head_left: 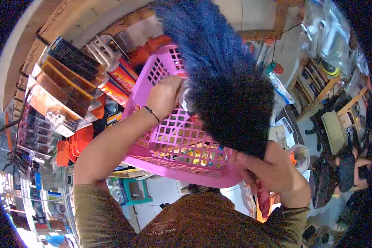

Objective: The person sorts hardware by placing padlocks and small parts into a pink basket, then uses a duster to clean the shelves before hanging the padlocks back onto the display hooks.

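A pink plastic basket [186, 173] with lattice walls is tilted in front of my chest. My right hand [270, 169] is closed on its near right rim, its fingers partly blurred. A feather duster [235, 103], blue at the top and black lower down, crosses over the basket, its black end close to my right hand. My left hand [165, 97], with a dark band on the wrist, is curled over the basket's left part. Next to its fingers is a silvery piece; the feathers hide what it grips. Small colourful items show through the lattice.
Hanging packs [68, 78] and red-and-yellow boxes [118, 82] crowd the left side. A teal stool [136, 192] stands on the tiled floor below. Clear bags with white fittings [328, 33] hang at upper right. Another person's arm [361, 163] shows at far right.
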`<move>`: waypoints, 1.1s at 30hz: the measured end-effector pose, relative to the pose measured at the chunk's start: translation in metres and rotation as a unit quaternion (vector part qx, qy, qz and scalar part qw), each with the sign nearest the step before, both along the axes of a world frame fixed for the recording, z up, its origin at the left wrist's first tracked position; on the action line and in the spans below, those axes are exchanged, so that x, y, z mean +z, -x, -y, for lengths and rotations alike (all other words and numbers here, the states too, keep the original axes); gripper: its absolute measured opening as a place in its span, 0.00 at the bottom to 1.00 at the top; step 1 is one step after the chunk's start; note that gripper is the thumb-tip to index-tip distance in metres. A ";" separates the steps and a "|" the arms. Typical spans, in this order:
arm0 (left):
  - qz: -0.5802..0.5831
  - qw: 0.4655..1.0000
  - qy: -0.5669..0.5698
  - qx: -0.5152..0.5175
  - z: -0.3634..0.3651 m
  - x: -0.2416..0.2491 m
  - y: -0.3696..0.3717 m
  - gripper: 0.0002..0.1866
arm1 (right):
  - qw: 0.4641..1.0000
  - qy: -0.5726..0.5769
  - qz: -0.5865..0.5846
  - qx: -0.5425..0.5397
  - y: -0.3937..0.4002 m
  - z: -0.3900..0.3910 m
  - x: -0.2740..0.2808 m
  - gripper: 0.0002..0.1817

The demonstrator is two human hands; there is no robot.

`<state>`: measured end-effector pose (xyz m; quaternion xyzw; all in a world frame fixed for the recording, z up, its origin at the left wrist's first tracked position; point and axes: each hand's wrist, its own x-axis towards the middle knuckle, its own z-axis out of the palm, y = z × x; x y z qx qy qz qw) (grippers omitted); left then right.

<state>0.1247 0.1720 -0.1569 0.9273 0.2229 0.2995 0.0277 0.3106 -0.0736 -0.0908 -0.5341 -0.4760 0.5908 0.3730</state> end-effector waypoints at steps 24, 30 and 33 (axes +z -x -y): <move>0.572 0.738 0.342 -0.103 0.135 0.063 0.040 0.10 | 0.998 -0.047 0.050 -0.013 -0.007 0.051 -0.034 0.08; 0.573 0.562 0.523 -0.286 0.168 0.066 0.047 0.10 | 0.984 -0.040 -0.103 -0.137 0.063 0.041 -0.023 0.16; 0.557 0.502 0.548 -0.371 0.181 0.052 0.043 0.15 | 0.944 0.077 -0.268 -0.174 0.079 0.047 -0.037 0.22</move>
